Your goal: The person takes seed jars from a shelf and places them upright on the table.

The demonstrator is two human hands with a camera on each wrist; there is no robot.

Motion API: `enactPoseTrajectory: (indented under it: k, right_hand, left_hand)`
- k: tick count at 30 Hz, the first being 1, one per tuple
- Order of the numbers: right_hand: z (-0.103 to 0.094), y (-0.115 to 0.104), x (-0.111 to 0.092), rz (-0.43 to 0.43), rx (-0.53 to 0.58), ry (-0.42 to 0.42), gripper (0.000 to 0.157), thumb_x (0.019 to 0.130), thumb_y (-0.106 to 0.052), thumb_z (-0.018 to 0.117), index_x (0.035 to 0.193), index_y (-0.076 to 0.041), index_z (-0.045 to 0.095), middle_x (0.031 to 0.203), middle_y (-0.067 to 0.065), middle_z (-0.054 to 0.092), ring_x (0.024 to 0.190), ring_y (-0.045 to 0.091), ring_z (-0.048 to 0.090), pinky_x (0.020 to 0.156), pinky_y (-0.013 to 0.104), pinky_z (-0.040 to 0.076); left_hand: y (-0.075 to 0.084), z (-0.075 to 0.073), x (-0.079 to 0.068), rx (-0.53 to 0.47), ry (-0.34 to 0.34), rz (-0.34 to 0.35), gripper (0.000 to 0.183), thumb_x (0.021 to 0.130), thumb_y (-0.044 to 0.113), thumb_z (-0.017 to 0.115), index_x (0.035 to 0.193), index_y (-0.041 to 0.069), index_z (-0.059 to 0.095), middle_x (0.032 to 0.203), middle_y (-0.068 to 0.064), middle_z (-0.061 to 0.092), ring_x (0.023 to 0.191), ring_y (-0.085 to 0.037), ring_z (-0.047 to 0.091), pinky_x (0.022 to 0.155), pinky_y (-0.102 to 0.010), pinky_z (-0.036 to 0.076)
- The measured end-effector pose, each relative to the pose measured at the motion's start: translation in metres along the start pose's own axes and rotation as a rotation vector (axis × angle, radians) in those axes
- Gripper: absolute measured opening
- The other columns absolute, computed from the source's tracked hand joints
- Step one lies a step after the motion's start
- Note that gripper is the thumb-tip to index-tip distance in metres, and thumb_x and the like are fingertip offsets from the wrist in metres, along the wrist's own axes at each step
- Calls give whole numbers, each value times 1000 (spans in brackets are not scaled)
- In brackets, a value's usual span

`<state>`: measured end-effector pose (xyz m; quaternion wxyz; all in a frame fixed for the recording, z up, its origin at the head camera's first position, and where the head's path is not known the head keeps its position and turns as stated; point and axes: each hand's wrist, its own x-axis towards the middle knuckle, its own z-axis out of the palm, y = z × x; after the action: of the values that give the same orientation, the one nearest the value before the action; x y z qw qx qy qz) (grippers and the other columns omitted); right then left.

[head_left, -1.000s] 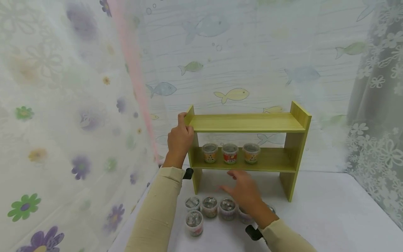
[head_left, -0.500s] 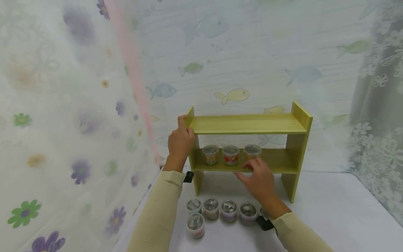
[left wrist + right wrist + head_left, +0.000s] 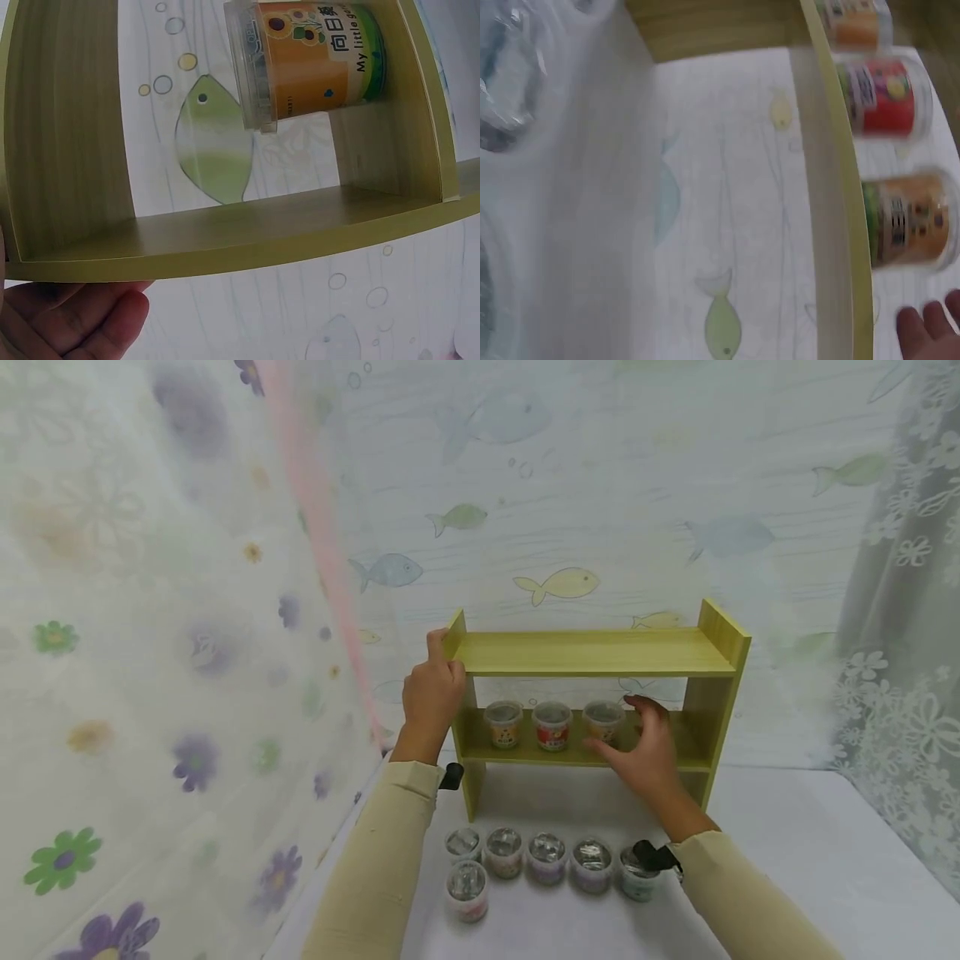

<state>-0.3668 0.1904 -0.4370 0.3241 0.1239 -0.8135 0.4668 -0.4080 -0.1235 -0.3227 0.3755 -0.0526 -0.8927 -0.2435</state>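
A yellow-green two-tier wooden shelf [image 3: 592, 653] stands on a white-covered table. My left hand [image 3: 433, 693] grips the upper end of its left side panel; in the left wrist view, curled fingers [image 3: 124, 319] show beyond the panel. Three small plastic cups stand on the lower tier: an orange-labelled cup [image 3: 503, 732], a red-labelled cup [image 3: 552, 737] and another orange-labelled cup [image 3: 602, 717]. My right hand [image 3: 651, 750] is spread beside this rightmost cup, thumb low in front and fingers at its right. In the right wrist view the fingertips [image 3: 909, 321] stand apart from it.
Several lidded cups stand on the table before the shelf, among them a front-left cup [image 3: 467, 893], a purplish cup [image 3: 591, 868] and a greenish cup [image 3: 638, 883] by the right wrist. Behind the shelf hangs a fish-print curtain [image 3: 637, 485]; a flower-print curtain [image 3: 150, 677] hangs at left.
My right hand has moved up and to the right, from below the lower tier to the right side of the rightmost cup. The left hand stays on the shelf's side panel.
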Motion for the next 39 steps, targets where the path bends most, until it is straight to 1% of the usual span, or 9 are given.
enactPoseTrajectory:
  k: [3,5,7,9,12,15,21,30,39]
  right_hand:
    - [-8,6,8,138,89,-137,94,86,-39,85,159,-8,35,162,21,33,147,43,38,114,58,40]
    - [-12,9,14,201,152,-218,94,89,-41,81,162,-11,30,165,18,31,152,42,33,118,58,36]
    - [-14,11,20,223,191,-284,92,92,-40,78,163,-11,27,166,18,31,152,41,32,119,58,34]
    - [-15,14,27,218,206,-327,90,94,-39,76,163,-10,27,165,18,32,152,40,33,119,58,34]
    - [-16,18,34,209,170,-369,90,94,-42,75,164,-10,28,164,19,34,150,41,37,116,59,38]
    - [-18,21,36,218,144,-382,90,94,-46,74,164,-12,29,165,18,34,150,42,37,115,60,39]
    - [-20,26,35,247,137,-399,89,94,-51,72,164,-14,30,166,19,34,147,44,40,111,61,42]
    - [-17,28,32,240,104,-407,84,95,-53,70,161,-13,37,154,18,50,139,41,52,102,56,51]
    - [-19,26,33,249,88,-376,77,93,-51,74,153,-11,49,150,18,54,131,36,58,92,40,54]
  left_hand:
    - [1,0,0,0,-12,-8,49,103,21,37,152,20,36,48,-4,40,38,-17,23,38,-32,21]
    - [1,1,0,17,-19,-7,49,103,21,38,152,20,36,48,-4,39,39,-17,23,38,-32,21]
    - [2,0,2,32,-33,-4,50,102,21,38,152,20,36,48,-4,38,39,-18,23,39,-32,21]
    - [2,-1,4,49,-34,3,50,102,21,38,152,20,35,48,-4,38,40,-18,24,39,-32,22]
    - [2,-3,6,53,-25,9,50,102,21,37,151,20,36,48,-4,37,40,-18,23,39,-33,21]
    - [2,-1,8,46,-4,23,50,101,21,37,151,19,37,48,-3,35,41,-17,21,40,-32,20]
    - [1,1,6,37,1,27,49,102,20,39,150,19,38,47,-3,36,40,-17,21,39,-32,20]
    - [-3,3,0,34,14,36,49,101,19,40,150,18,38,48,-3,39,39,-17,22,39,-32,20]
    - [0,1,2,38,7,35,50,101,20,39,151,19,37,49,-3,38,40,-18,24,40,-32,21]
